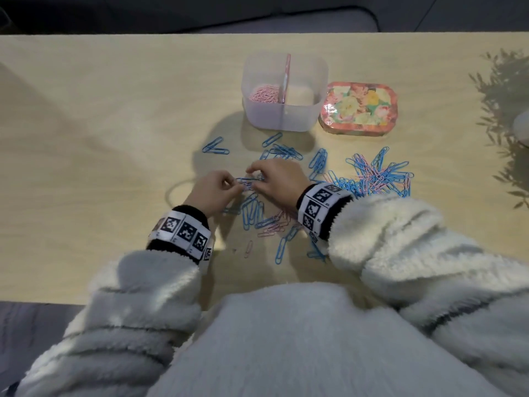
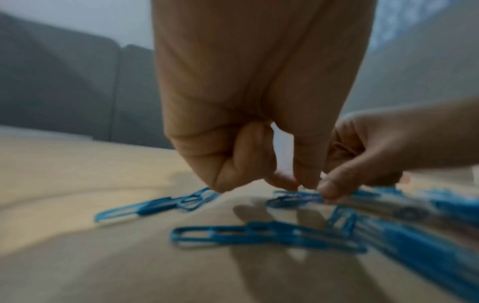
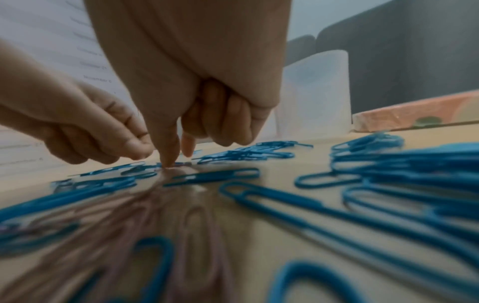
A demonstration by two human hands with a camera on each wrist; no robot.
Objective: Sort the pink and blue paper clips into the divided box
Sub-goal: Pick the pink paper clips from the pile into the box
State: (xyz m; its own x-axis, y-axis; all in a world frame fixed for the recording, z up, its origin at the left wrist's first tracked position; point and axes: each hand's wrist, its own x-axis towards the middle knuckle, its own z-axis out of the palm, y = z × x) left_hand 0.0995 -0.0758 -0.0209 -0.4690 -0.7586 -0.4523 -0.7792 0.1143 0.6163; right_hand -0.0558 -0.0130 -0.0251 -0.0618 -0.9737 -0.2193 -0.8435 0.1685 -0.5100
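My two hands meet at the table's middle over a small linked bunch of blue and pink paper clips [image 1: 245, 181]. My left hand [image 1: 234, 187] pinches one end with thumb and forefinger, other fingers curled. The right hand [image 1: 255, 179] pinches the other end; in the left wrist view its thumb [image 2: 332, 189] sits on a blue clip [image 2: 293, 199]. The translucent divided box [image 1: 320, 81] stands beyond, with pink clips [image 1: 264, 93] in its left compartment. Loose blue clips [image 1: 282, 150] lie between hands and box. A mixed pile [image 1: 378, 176] lies to the right.
A floral tin [image 1: 359, 108] lies just right of the box. More blue and pink clips [image 1: 257, 216] lie between my wrists, near the table's front edge [image 1: 43, 300]. Leaf shadows fall on the far right. Bare tabletop [image 1: 86, 138] stretches left.
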